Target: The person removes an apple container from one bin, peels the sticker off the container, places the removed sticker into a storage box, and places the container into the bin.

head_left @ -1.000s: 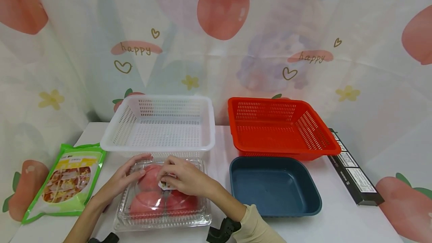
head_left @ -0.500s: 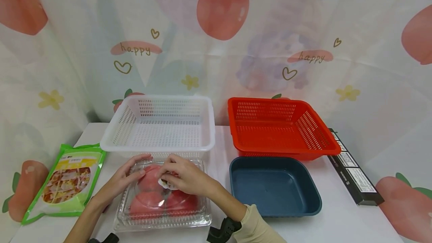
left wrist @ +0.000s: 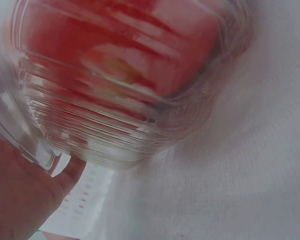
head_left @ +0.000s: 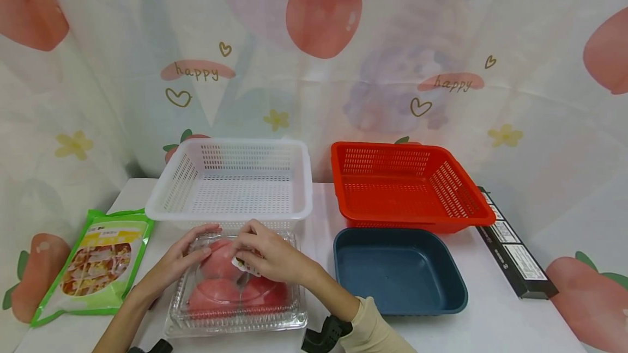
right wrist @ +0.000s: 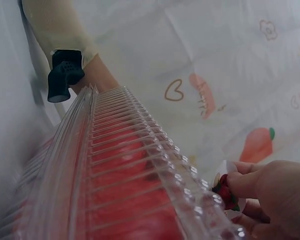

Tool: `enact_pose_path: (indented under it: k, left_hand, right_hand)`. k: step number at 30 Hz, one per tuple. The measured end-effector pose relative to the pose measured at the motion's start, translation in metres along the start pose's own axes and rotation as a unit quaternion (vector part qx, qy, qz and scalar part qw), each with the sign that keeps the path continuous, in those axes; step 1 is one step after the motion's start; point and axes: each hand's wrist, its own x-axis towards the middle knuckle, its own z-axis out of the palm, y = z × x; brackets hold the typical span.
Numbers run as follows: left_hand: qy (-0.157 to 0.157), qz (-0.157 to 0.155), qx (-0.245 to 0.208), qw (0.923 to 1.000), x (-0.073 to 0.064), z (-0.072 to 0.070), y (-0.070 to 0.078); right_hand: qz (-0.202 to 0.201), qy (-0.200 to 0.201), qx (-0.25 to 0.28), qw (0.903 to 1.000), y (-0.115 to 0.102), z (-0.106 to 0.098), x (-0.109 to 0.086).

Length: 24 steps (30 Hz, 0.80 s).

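Behind the right hand (head_left: 270, 255) I see a loose cream sleeve (head_left: 378, 331), with a chunky black device (head_left: 324, 334) (angular, almost elbow-shaped) near its edge. Behind the left hand (head_left: 171, 260), another cream sleeve (right wrist: 65, 30) meets a similar black piece (right wrist: 65, 75), tube-ended.

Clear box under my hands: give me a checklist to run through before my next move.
1. Clear box flat on the table: ok.
2. Lid in place over the red contents: ok.
3. Left hand touching the box's left side: ok.
4. Right hand pinching the white label: ok.
5. White label fully off the lid: cannot tell; partly hidden.
6. Hands away from lid: not ok; right hand is over it.
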Motion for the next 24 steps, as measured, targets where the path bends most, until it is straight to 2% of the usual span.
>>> enact_pose_path:
  k: [7,14,18,24]
  left_hand:
    - [0.001,0.011,0.003,0.9999,0.0007,0.0,0.0007]
    - [0.008,-0.001,0.014,0.9999,0.0004,-0.0008,0.0018]
    - [0.009,0.0,0.015,0.9999,0.0001,-0.0008,0.0018]
    - [0.002,0.005,0.007,1.0,-0.0002,-0.0008,-0.001]
  right_hand:
    - [-0.009,-0.042,-0.014,0.999,0.0025,-0.0001,0.0028]
    - [-0.004,-0.084,-0.022,0.9962,0.0019,-0.0002,0.0036]
    - [-0.011,-0.083,-0.015,0.9963,0.0022,-0.0003,0.0031]
    - [-0.025,-0.058,0.003,0.998,0.0022,-0.0009,0.0015]
